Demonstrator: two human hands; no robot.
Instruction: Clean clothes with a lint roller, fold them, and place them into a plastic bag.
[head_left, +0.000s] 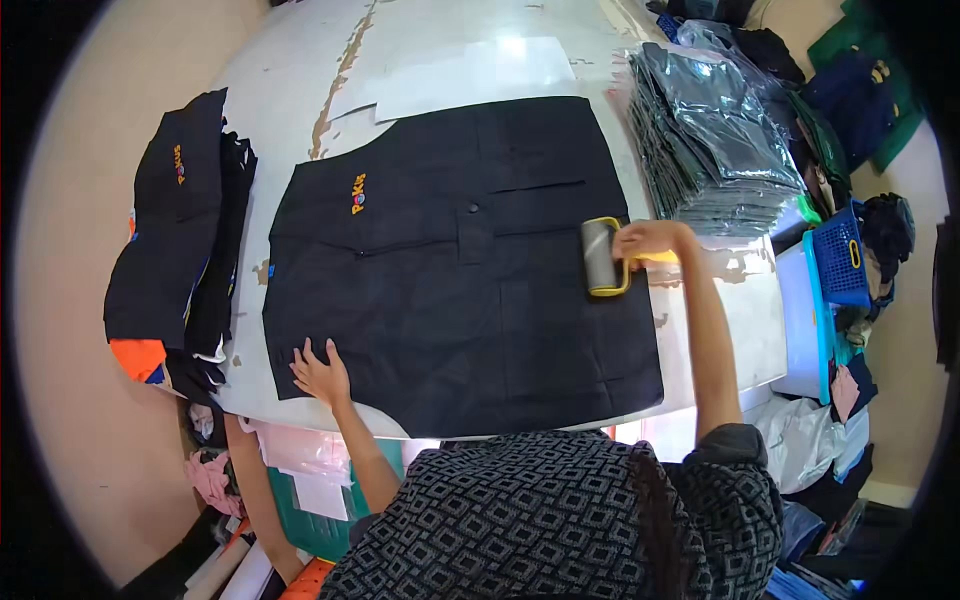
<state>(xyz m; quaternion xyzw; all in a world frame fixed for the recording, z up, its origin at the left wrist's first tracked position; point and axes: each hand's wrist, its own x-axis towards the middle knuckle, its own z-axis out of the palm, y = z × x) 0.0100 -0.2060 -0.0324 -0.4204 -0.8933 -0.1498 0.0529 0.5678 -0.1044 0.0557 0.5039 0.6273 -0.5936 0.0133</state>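
Note:
A black sleeveless garment (442, 315) lies spread out flat on the white table (420, 37). Colourful embroidered lettering, zipped pockets and a snap-fastened flap show on its front. My right hand (649, 244) grips the yellow handle of a lint roller (600, 256). The roller's grey cylinder rests on or just over the garment near its right edge; contact is hard to tell from above. At the garment's lower left corner, my left hand (322, 373) lies with spread fingers on the cloth and holds nothing.
Folded black garments (176, 225) are piled at the table's left edge. A tall stack of plastic-wrapped dark garments (720, 120) stands at the upper right. White paper (487, 75) lies beyond the garment. To the right are a blue basket (838, 259) and a turquoise-rimmed bin (799, 322).

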